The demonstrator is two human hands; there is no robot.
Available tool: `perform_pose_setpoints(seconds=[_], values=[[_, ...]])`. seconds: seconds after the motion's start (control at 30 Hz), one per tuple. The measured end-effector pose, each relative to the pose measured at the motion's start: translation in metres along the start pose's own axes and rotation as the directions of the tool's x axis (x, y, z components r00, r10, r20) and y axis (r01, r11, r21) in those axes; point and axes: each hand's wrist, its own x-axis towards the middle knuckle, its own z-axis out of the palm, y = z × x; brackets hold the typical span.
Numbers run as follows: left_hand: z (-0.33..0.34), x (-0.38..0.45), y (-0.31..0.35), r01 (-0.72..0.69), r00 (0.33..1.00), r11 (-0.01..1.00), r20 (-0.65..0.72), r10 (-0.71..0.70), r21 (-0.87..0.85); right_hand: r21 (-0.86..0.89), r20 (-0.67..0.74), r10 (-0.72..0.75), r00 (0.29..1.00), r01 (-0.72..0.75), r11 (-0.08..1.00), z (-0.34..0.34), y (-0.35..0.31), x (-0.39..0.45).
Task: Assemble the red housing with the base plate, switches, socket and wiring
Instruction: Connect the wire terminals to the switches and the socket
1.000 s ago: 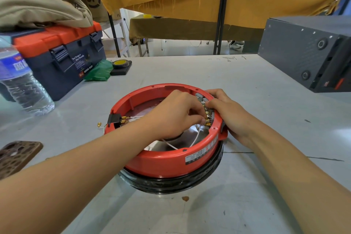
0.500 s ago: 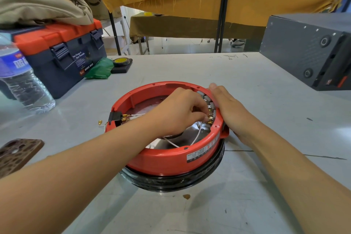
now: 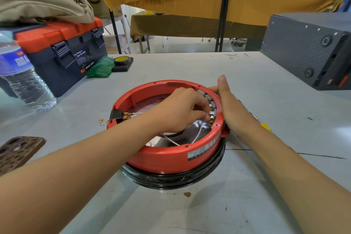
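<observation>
The round red housing (image 3: 163, 155) lies open side up on a black ring on the table, with a shiny base plate (image 3: 163, 139) inside. Grey switches (image 3: 209, 99) line its right inner wall. A black socket (image 3: 116, 115) with brass pins sits in the left wall. White wires (image 3: 199, 133) loop over the plate. My left hand (image 3: 180, 112) reaches inside and pinches a brass wire terminal (image 3: 210, 119) at a switch. My right hand (image 3: 230, 108) presses flat against the outer right wall, thumb raised.
A water bottle (image 3: 24, 80) and an orange-lidded toolbox (image 3: 62, 49) stand at the left, with a green bag (image 3: 100, 67) and tape roll (image 3: 122, 60) behind. A phone (image 3: 17, 150) lies near left. A dark grey box (image 3: 311, 49) stands far right. A loose brass terminal (image 3: 101, 120) lies beside the housing.
My right hand has slid from gripping the rim to lying flat along the outer wall, thumb lifted. My left hand stays pinched at the switch terminals.
</observation>
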Motion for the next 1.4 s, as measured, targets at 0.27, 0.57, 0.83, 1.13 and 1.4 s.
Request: perform_pose_setpoints(seconds=[0.27,0.57,0.83,1.13,1.4], values=[[0.000,-0.005,0.001,-0.003,0.998,0.998,-0.056,0.007,0.065,-0.088,-0.027,-0.072,0.997,0.070,0.994,-0.007,0.002,0.006],[-0.005,-0.007,0.003,0.052,0.982,0.998,-0.182,-0.045,0.032,0.060,-0.161,-0.074,0.984,0.084,0.995,-0.002,0.009,0.008],[-0.004,-0.008,0.007,0.013,0.994,1.000,-0.105,-0.011,0.018,0.014,-0.273,-0.101,0.957,0.109,0.994,0.002,0.008,0.008],[-0.005,-0.008,0.005,-0.002,0.982,0.999,-0.191,0.011,0.048,0.190,-0.195,-0.004,0.981,0.041,0.981,-0.005,0.016,0.011],[-0.001,-0.005,0.001,-0.014,0.997,0.976,-0.068,0.029,0.217,0.262,-0.225,0.019,0.974,0.042,0.964,-0.001,0.019,0.012]])
